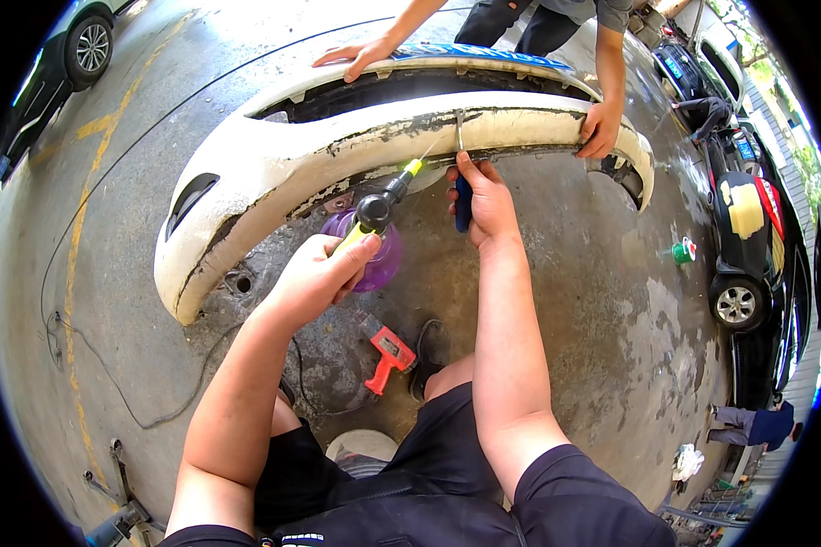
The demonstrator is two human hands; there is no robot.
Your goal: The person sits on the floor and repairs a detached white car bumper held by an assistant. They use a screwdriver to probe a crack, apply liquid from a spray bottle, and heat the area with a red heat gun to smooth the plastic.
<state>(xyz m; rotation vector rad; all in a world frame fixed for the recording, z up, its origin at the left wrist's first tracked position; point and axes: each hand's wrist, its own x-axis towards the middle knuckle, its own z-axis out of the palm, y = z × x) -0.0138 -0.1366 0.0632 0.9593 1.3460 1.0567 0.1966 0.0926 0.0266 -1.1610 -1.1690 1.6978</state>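
A worn white car bumper [274, 164] with chipped, dark-edged paint arches across the floor in front of me. My left hand [315, 278] is closed around a spray bottle [380, 266] with purple liquid, a black head and a yellow nozzle. The nozzle points at the bumper's near strip, and a thin bright streak shows ahead of it. In my right hand [490, 205] is a blue-handled tool [463, 202] with a slim metal shaft. Its tip lies against the bumper's scuffed strip; whether it is a scraper or a screwdriver I cannot tell.
Across from me another person's hands [602, 128] rest on the bumper. A red heat gun [389, 356] lies by my shoe [426, 356]. Cables [169, 417] trail over the floor. Cars [739, 246] stand at both sides; a green container [684, 251] sits at right.
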